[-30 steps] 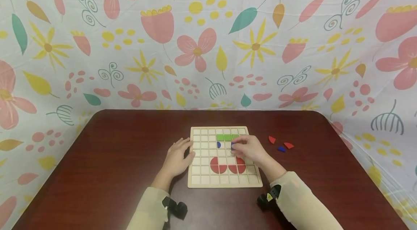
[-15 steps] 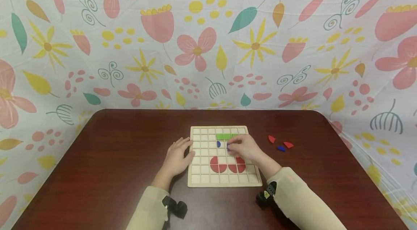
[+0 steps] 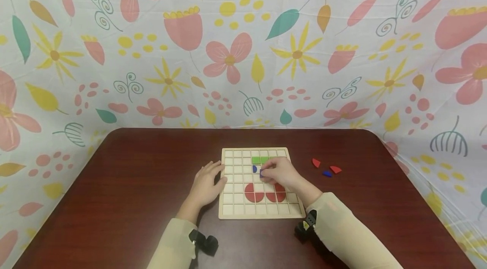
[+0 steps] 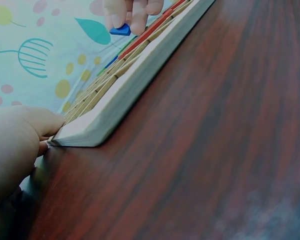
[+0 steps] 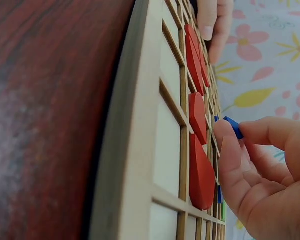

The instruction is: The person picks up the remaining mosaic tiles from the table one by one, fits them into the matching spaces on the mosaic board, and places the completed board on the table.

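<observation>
R hand (image 3: 281, 172) over the board (image 3: 233, 209), just R of ctr in frame; thumb + index pinching a blue pc (image 3: 261, 173). That pc is near ctr of frame in head view; R wrist view has it tilted betw. fingertips, and from the L wrist side it looks held just clear of the board. L hand (image 3: 207, 182) at the board's L edge, fingers relaxed & fairly straight, thumb touching the rim.

On board: green row (image 3: 256, 160) in upper part, R end hidden by R hand; blue half-disc (image 3: 254, 169) right below, near the held pc. Red pcs (image 3: 249, 196) lower mid, two rounded groups side by side, R group partly behind R hand.

Off board, R of ctr in frame: 2 loose reds (image 3: 335, 169) + 1 loose blue (image 3: 327, 173), near each other on the dark red-brown surface (image 3: 160, 167).

Floral cloth (image 3: 228, 28) across top half & down both sides of frame. Beige sleeves (image 3: 350, 231) bottom L & bottom R, black cam (image 3: 207, 243) at each wrist.
</observation>
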A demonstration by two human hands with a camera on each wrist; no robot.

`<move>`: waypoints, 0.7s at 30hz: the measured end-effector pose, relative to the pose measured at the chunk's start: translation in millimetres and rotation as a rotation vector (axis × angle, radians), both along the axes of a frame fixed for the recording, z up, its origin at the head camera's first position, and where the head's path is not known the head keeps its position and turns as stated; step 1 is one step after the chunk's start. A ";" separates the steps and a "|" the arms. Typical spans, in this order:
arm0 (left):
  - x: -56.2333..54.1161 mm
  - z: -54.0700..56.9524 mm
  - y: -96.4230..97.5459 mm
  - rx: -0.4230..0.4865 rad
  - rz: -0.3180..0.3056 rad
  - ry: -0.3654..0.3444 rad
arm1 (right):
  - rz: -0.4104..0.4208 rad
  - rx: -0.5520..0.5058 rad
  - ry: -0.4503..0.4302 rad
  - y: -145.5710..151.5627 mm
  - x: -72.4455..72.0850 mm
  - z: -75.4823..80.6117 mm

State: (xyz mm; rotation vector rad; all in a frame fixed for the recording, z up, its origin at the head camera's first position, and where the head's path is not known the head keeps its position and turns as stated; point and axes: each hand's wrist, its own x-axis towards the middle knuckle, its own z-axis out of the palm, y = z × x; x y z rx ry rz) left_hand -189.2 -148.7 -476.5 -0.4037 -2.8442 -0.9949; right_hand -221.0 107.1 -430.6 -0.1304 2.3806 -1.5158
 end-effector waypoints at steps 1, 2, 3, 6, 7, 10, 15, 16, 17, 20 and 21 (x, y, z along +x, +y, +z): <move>0.1 0.2 0.1 -0.001 0.000 -0.003 | 0.003 0.007 -0.002 -0.5 0.0 -0.1; 0.1 0.4 0.2 -0.001 0.000 -0.005 | 0.005 0.013 -0.004 -1.1 -0.1 -0.1; 0.2 1.0 0.3 0.001 -0.001 -0.009 | 0.005 0.020 -0.005 -1.7 -0.2 -0.3; 0.0 2.7 0.5 0.006 -0.006 -0.006 | 0.016 0.041 0.004 -3.4 0.1 -0.8; -0.1 3.2 0.5 0.008 -0.006 -0.006 | 0.019 0.044 0.008 -4.0 0.2 -1.0; -0.7 3.4 0.4 0.009 -0.008 0.003 | 0.029 0.052 0.021 -5.7 0.3 -0.6; -1.2 1.3 -0.7 0.005 -0.007 0.004 | 0.034 0.077 0.034 -9.8 1.0 1.6; -1.4 1.3 -0.8 0.001 -0.006 0.002 | 0.035 0.090 0.038 -10.6 1.0 1.9; -1.4 1.3 -0.9 -0.001 -0.005 -0.004 | 0.032 0.099 0.039 -11.6 1.2 2.2; -1.3 1.5 -0.9 -0.006 -0.006 -0.007 | 0.030 0.131 0.044 -13.7 1.2 1.7; -1.2 1.8 -0.9 -0.006 -0.005 -0.013 | 0.031 0.140 0.047 -14.3 1.3 1.9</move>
